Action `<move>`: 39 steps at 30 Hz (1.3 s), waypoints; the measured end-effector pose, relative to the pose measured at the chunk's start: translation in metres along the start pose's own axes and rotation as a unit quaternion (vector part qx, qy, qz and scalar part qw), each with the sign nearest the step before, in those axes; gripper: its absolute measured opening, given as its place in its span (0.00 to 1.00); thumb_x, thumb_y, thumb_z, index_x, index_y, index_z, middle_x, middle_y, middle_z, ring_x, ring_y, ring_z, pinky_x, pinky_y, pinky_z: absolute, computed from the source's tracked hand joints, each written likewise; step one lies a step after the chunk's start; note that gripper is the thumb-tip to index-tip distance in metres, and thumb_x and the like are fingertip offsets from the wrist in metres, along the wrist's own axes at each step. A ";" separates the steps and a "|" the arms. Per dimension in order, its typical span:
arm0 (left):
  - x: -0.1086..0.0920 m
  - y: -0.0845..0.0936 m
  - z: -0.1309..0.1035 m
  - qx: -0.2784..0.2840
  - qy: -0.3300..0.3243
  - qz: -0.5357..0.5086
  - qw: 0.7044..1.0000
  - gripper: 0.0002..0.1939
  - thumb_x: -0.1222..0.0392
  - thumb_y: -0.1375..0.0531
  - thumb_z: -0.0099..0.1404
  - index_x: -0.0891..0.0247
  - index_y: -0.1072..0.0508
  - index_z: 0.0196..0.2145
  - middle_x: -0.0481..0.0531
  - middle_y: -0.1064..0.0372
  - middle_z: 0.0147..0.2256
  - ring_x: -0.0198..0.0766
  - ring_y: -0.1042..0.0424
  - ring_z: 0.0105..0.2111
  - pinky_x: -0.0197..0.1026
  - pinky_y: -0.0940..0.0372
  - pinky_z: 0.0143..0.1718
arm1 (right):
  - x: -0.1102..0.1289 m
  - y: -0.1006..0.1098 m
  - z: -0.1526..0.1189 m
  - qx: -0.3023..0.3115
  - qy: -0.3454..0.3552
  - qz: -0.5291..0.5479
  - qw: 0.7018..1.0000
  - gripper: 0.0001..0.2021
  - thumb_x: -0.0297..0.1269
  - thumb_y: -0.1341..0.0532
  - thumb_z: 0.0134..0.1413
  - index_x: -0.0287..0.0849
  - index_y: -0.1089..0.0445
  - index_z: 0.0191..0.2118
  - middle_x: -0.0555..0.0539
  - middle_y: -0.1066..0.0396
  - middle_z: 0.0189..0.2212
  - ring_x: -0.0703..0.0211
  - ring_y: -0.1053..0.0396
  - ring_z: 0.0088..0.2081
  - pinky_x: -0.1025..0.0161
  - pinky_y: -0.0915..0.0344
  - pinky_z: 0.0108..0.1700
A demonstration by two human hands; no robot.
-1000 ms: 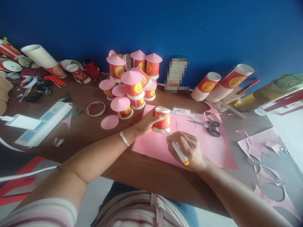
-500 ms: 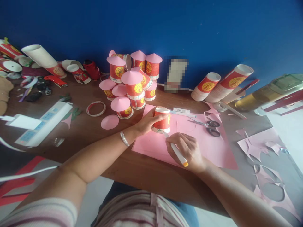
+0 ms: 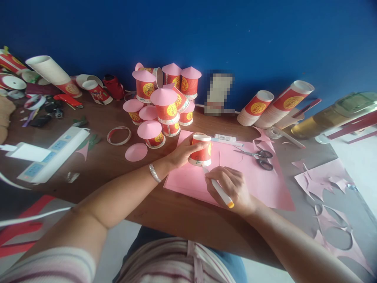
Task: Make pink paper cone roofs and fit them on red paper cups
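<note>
My left hand [image 3: 183,154] is wrapped round a red paper cup [image 3: 200,151] with a white band at its lower end, held over a pink paper sheet [image 3: 253,188]. Pinched in my right hand [image 3: 231,186] is a white marker [image 3: 220,192] with an orange end. Its tip points at the white band of the cup; whether it touches I cannot tell. Scissors [image 3: 262,156] with dark handles lie on the pink sheet, behind my right hand. Beside them are a capped pen [image 3: 226,144] and a small white tube [image 3: 225,138].
Several cups with pink cone tops [image 3: 165,104] stand at the back. A pink disc [image 3: 136,152], a cut ring [image 3: 119,135] and a power strip [image 3: 54,155] lie left. Stacked cups [image 3: 256,108] lean at the right, near a bottle [image 3: 332,116] and pink scraps [image 3: 334,230].
Almost nothing differs. My left hand keeps its hold on the cup, and the marker in my right hand has shifted very slightly at the cup's lower edge.
</note>
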State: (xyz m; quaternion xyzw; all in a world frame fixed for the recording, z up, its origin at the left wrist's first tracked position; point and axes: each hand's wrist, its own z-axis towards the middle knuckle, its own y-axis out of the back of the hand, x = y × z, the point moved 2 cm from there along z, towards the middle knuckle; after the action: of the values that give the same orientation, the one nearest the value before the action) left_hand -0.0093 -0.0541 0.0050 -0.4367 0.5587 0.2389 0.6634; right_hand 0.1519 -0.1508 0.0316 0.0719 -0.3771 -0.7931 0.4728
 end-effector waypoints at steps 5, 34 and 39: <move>0.002 0.002 0.001 0.000 0.003 -0.006 1.000 0.19 0.47 0.34 0.65 0.66 0.25 0.43 0.57 0.27 0.41 0.40 0.28 0.38 0.41 0.34 0.41 | -0.001 0.000 0.000 -0.003 0.001 -0.005 1.000 0.12 0.19 0.40 0.57 0.44 0.36 0.41 0.54 0.31 0.24 0.65 0.34 0.23 0.67 0.38 0.26; 0.006 0.005 0.002 -0.008 0.005 -0.040 0.999 0.20 0.49 0.32 0.63 0.64 0.29 0.46 0.57 0.26 0.42 0.41 0.27 0.40 0.43 0.32 0.41 | -0.001 0.005 0.001 -0.025 0.004 -0.010 1.000 0.12 0.18 0.40 0.57 0.44 0.36 0.39 0.54 0.32 0.23 0.66 0.37 0.22 0.66 0.39 0.25; 0.007 0.005 0.002 -0.004 0.005 -0.016 1.000 0.20 0.47 0.34 0.65 0.66 0.26 0.46 0.59 0.26 0.44 0.42 0.27 0.42 0.43 0.32 0.43 | -0.001 0.003 0.001 -0.030 0.014 -0.010 0.999 0.12 0.18 0.38 0.56 0.41 0.35 0.40 0.51 0.29 0.25 0.64 0.34 0.24 0.65 0.35 0.26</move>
State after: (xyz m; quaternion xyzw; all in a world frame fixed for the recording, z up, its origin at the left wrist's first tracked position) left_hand -0.0110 -0.0512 -0.0032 -0.4496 0.5539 0.2280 0.6626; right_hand 0.1540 -0.1503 0.0335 0.0724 -0.3456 -0.8077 0.4722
